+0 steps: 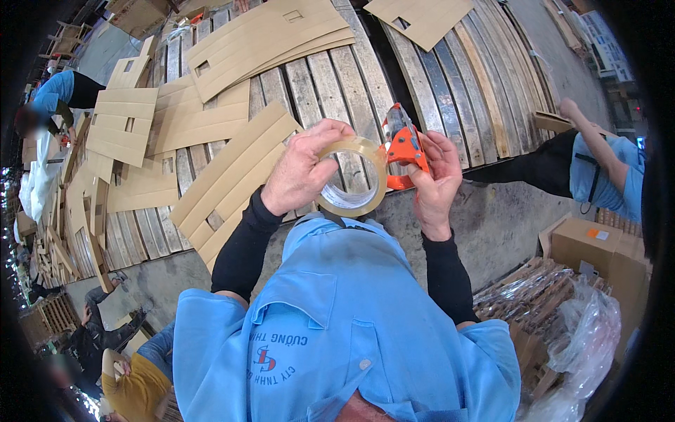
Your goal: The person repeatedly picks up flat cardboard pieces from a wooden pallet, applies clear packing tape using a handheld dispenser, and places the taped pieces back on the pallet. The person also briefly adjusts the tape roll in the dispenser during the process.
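- The left hand (306,165) holds a clear tape roll (349,206) by its near side, thumb by the inner edge and fingers over the outer rim; this grip likely steadies the ring while leaving its far side free.
- The right hand (436,176) holds an orange tape dispenser (406,145), thumb in front and the other fingers curled round behind, probably so that its metal end points away from the palm.
- Roll and dispenser are side by side in front of the chest, where both are easy to see and reach; whether they are joined, I cannot tell.
- Below the left wrist, a long cardboard sheet (239,179) with cut slots lies at a slant on the wooden pallets (323,84), its near end jutting past their edge.
- Farther off, more cardboard sheets (274,35) lie flat and overlapping, perhaps to keep them within reach.
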`<action>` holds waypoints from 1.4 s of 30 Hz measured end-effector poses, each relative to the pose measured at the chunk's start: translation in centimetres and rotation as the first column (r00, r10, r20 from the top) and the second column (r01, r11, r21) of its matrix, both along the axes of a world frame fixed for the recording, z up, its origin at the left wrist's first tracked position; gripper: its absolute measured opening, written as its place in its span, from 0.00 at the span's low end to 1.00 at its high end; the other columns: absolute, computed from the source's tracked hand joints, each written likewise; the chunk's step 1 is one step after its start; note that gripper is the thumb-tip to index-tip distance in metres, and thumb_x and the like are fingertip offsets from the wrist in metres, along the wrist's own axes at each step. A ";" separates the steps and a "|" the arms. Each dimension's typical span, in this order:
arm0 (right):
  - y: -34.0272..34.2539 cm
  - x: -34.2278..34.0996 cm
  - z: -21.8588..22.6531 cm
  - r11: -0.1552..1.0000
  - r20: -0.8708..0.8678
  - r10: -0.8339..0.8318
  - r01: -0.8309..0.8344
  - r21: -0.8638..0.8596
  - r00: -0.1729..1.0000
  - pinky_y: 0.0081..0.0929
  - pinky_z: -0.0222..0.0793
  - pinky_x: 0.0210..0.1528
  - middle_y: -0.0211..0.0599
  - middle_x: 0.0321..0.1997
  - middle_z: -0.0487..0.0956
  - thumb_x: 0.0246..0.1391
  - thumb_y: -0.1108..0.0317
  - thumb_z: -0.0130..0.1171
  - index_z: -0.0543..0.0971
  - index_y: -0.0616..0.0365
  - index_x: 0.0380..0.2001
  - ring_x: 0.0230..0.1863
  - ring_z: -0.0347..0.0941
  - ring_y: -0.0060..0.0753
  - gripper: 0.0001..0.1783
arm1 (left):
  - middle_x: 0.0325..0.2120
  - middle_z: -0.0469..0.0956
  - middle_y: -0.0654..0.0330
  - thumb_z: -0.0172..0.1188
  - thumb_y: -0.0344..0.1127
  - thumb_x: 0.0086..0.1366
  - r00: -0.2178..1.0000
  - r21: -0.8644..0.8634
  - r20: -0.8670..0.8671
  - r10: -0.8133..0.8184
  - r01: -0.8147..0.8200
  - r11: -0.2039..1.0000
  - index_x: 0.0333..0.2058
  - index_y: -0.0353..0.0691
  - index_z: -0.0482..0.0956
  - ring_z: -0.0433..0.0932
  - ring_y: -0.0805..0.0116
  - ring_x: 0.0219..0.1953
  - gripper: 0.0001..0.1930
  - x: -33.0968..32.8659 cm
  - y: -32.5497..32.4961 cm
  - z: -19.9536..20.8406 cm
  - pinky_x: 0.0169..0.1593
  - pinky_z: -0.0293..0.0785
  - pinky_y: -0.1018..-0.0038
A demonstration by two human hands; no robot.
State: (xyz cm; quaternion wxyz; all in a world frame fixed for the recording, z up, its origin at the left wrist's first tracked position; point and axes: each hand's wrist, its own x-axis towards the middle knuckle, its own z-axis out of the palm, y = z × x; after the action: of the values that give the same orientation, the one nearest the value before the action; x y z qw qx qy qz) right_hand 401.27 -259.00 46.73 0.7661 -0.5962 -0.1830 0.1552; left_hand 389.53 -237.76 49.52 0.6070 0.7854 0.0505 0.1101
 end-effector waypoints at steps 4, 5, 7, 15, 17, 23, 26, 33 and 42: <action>-0.1 -0.2 0.1 0.987 -0.092 -0.122 0.130 0.091 0.988 0.35 0.72 0.62 0.49 0.54 0.79 0.48 0.83 0.57 0.70 0.66 0.57 0.57 0.76 0.37 0.29 | 0.45 0.77 0.51 0.47 0.24 0.50 1.000 0.040 -0.027 0.013 -0.011 0.999 0.43 0.28 0.76 0.76 0.61 0.50 0.20 0.8 -1.0 1.1 0.59 0.68 0.69; -0.3 -0.4 0.3 0.983 -0.148 -0.122 0.140 0.116 0.981 0.34 0.72 0.61 0.48 0.53 0.79 0.48 0.84 0.57 0.71 0.65 0.56 0.57 0.76 0.36 0.28 | 0.45 0.77 0.50 0.47 0.24 0.50 0.999 0.016 -0.054 0.003 -0.002 1.000 0.44 0.27 0.76 0.76 0.60 0.50 0.20 0.9 -1.1 1.6 0.59 0.68 0.68; -0.9 -0.4 0.7 0.973 -0.261 -0.119 0.165 0.161 0.958 0.33 0.74 0.58 0.45 0.51 0.80 0.48 0.84 0.57 0.72 0.65 0.56 0.55 0.77 0.35 0.28 | 0.45 0.77 0.50 0.47 0.24 0.50 0.996 0.009 -0.091 -0.021 0.022 1.000 0.44 0.28 0.75 0.76 0.58 0.51 0.20 1.1 -1.1 2.5 0.60 0.68 0.67; -6.3 8.0 5.0 0.802 -0.428 -0.067 0.304 0.514 0.901 0.31 0.73 0.42 0.40 0.56 0.76 0.57 0.69 0.55 0.67 0.58 0.64 0.47 0.74 0.31 0.30 | 0.48 0.76 0.49 0.49 0.20 0.48 0.967 0.455 -0.184 -0.175 0.241 0.857 0.43 0.30 0.76 0.75 0.51 0.54 0.20 0.1 -1.2 1.5 0.60 0.69 0.62; -7.5 9.4 6.0 0.798 -0.379 -0.088 0.293 0.527 0.921 0.34 0.70 0.47 0.40 0.59 0.74 0.57 0.68 0.55 0.66 0.57 0.65 0.51 0.72 0.34 0.31 | 0.45 0.77 0.50 0.48 0.19 0.47 0.977 0.358 -0.134 -0.165 0.203 0.911 0.41 0.30 0.77 0.76 0.52 0.52 0.20 0.4 -2.2 0.8 0.58 0.70 0.64; -9.9 10.8 5.2 0.795 -0.339 -0.094 0.276 0.540 0.936 0.32 0.73 0.45 0.40 0.57 0.75 0.58 0.68 0.54 0.66 0.57 0.65 0.49 0.73 0.34 0.30 | 0.40 0.78 0.53 0.48 0.20 0.49 0.997 -0.116 -0.078 -0.013 0.004 0.993 0.40 0.28 0.77 0.77 0.58 0.45 0.18 1.5 -4.0 0.7 0.54 0.70 0.70; -11.0 10.9 4.1 0.782 -0.400 -0.081 0.307 0.542 0.913 0.38 0.74 0.54 0.42 0.62 0.74 0.59 0.66 0.55 0.66 0.57 0.66 0.56 0.74 0.37 0.31 | 0.42 0.77 0.59 0.49 0.21 0.55 0.966 -0.317 -0.237 0.100 -0.174 0.932 0.44 0.32 0.77 0.76 0.70 0.40 0.17 1.6 -4.2 1.1 0.45 0.73 0.76; -13.7 7.4 -0.5 0.860 -0.523 0.127 0.170 0.482 0.843 0.36 0.73 0.53 0.47 0.61 0.71 0.57 0.63 0.57 0.61 0.59 0.68 0.52 0.72 0.38 0.36 | 0.38 0.78 0.63 0.53 0.28 0.67 0.899 -0.767 -0.299 0.321 -0.426 0.479 0.54 0.38 0.72 0.79 0.73 0.39 0.17 1.2 -6.2 -2.2 0.46 0.80 0.70; -11.2 3.1 0.8 0.997 -0.391 0.064 -0.041 0.067 0.918 0.30 0.73 0.55 0.40 0.57 0.74 0.51 0.79 0.53 0.62 0.63 0.68 0.52 0.75 0.32 0.38 | 0.55 0.75 0.49 0.46 0.34 0.72 0.858 -0.891 -0.405 0.316 -0.447 0.073 0.60 0.34 0.67 0.75 0.50 0.57 0.20 1.7 -9.3 -5.9 0.63 0.70 0.46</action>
State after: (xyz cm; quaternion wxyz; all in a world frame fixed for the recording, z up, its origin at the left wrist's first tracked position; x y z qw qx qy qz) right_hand 404.39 -270.19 47.56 0.7996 -0.5257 -0.0460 0.2865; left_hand 391.20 -247.05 43.58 0.9059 0.1846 0.3430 0.1664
